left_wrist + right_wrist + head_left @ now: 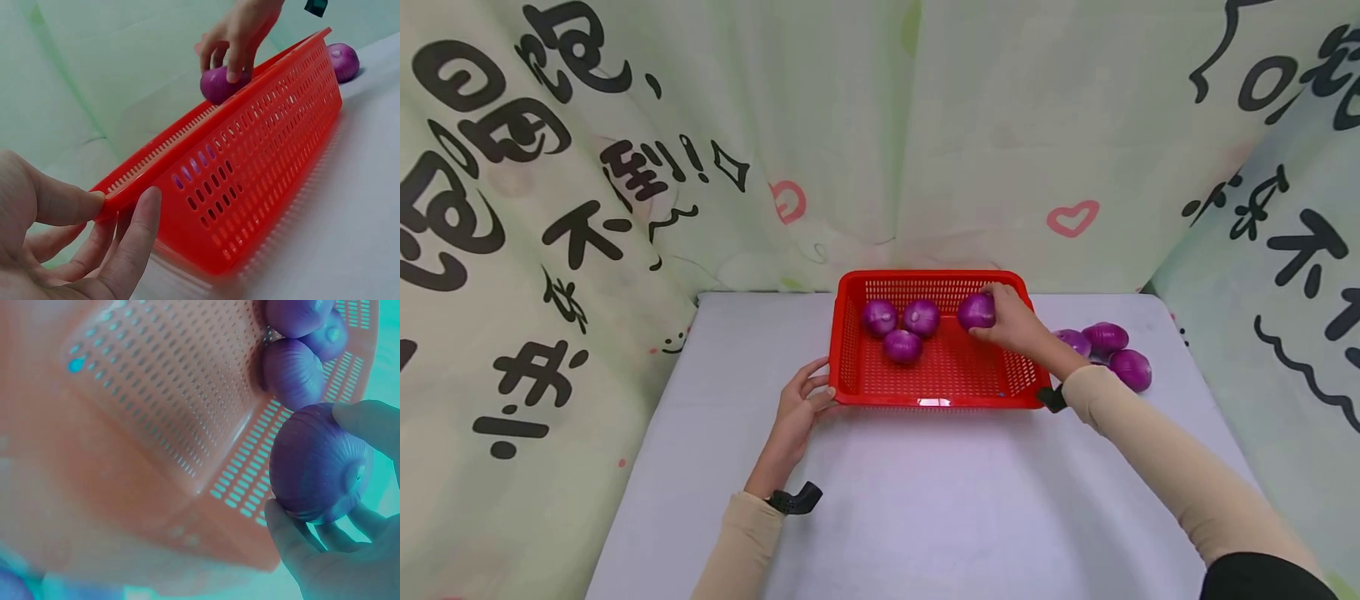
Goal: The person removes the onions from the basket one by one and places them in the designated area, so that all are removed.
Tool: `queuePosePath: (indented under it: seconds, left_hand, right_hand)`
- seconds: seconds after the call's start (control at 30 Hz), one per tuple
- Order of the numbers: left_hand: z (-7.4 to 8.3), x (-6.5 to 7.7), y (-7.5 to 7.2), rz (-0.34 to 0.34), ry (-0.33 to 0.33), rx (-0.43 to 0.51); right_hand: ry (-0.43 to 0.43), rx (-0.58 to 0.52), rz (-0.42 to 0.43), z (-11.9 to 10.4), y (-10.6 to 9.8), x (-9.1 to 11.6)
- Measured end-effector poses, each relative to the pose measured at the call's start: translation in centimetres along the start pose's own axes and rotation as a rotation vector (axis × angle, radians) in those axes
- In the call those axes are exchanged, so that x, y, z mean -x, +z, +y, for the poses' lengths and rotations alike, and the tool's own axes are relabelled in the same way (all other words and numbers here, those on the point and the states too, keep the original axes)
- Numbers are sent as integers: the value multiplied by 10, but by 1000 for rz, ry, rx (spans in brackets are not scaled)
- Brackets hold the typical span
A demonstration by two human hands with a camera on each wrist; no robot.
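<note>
A red plastic basket [955, 375] with slotted walls stands at the far side of the table. My right hand [1011, 321] grips a purple onion [976, 312] over the basket's right half; the right wrist view shows thumb and fingers round this onion [319, 464]. My left hand [801, 408] pinches the basket's rim at its near left corner, thumb [69, 203] on top and fingers below. Three more onions [902, 346] lie together in the left half of the basket.
To the right of the basket, several onions [1130, 370] lie on the white table [925, 500], partly behind the right forearm. A printed curtain [970, 133] hangs close behind the table and along both sides.
</note>
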State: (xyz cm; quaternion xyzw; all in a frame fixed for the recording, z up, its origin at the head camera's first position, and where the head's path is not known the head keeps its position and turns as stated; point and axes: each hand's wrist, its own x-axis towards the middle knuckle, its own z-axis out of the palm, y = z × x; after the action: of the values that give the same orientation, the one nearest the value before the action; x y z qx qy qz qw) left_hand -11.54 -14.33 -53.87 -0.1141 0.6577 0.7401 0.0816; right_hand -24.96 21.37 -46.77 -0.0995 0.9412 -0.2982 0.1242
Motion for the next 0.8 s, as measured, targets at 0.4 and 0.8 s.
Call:
queuePosePath:
  seconds: [0.4, 0.8]
  left_hand:
    - [0, 0, 2, 6, -4, -9]
    - [2, -2, 3, 36, -29, 18]
  right_hand:
    - [14, -79, 81, 27, -26, 60]
    - [151, -357, 176, 77, -36, 108]
